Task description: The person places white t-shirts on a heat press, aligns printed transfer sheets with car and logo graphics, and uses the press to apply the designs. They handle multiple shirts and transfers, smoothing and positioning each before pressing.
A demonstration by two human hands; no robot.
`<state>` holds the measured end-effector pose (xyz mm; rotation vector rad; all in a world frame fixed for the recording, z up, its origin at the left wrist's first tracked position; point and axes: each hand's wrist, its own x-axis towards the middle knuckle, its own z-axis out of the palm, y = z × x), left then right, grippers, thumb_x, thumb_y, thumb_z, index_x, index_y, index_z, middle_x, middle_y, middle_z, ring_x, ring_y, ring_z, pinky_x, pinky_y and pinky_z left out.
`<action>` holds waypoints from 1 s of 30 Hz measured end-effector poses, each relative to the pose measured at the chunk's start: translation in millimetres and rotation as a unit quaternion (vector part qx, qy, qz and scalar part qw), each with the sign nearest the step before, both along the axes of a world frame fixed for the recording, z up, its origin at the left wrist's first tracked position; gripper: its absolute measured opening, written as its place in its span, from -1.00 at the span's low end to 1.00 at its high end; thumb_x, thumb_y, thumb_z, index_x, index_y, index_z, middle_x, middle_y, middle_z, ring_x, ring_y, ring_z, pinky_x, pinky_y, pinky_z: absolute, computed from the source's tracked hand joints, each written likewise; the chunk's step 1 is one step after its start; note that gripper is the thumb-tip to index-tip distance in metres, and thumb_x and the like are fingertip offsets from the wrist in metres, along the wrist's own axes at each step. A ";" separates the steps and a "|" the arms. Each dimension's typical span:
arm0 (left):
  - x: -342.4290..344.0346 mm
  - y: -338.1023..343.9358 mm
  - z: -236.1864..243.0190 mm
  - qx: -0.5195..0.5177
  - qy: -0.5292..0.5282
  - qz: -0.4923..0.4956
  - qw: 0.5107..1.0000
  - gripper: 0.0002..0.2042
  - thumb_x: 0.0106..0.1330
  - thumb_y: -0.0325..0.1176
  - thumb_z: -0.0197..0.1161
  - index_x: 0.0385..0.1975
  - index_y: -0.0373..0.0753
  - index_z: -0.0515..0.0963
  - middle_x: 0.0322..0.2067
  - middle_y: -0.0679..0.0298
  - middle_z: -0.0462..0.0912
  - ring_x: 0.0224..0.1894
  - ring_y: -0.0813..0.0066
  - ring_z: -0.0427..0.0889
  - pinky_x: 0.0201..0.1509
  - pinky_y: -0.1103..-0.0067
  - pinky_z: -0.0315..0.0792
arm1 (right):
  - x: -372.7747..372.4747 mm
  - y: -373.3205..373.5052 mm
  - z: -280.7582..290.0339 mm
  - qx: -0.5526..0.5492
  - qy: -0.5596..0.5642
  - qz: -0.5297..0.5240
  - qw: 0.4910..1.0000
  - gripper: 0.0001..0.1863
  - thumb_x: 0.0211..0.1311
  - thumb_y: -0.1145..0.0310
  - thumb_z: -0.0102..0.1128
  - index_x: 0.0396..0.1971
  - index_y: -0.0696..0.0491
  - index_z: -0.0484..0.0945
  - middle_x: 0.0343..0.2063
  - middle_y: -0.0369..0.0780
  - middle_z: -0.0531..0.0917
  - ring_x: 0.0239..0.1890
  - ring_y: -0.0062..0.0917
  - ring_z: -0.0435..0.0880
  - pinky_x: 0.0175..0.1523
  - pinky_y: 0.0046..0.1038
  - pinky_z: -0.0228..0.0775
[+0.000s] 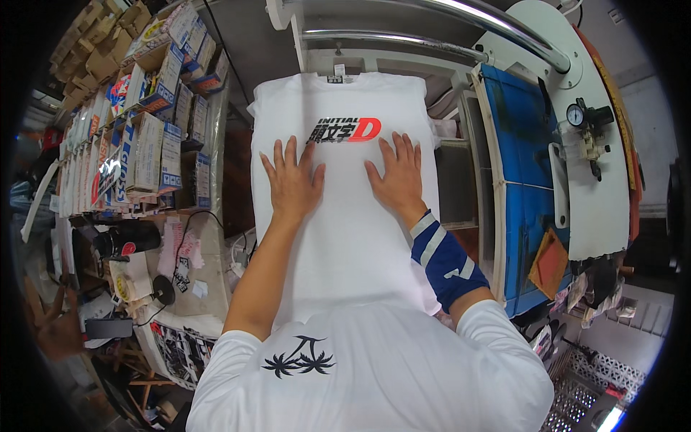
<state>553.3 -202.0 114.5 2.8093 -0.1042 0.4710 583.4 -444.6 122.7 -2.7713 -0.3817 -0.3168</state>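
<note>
One flat white T-shirt with a black-and-red print

Beneath our left grip and right grip we see a smooth, matt cloth shirt; beyond them, a glossy metal bar; to their left, matt cardboard boxes.

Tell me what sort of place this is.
Probably a garment-printing workshop: a white shirt bearing a red-and-black print lies spread flat, a dial gauge sits at right, and cardboard boxes are stacked at left.
</note>
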 end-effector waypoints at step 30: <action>-1.3 -3.2 10.1 -0.033 -0.002 0.012 0.999 -0.51 0.35 -0.14 0.38 0.27 -0.10 0.57 0.18 0.02 0.39 0.39 -0.02 0.27 0.59 -0.19 -0.09 | -2.1 1.6 2.5 0.007 -0.016 -0.028 0.999 -0.39 0.34 0.01 0.28 0.30 0.02 0.54 0.38 0.02 0.39 0.51 -0.01 0.19 0.61 0.10 -0.16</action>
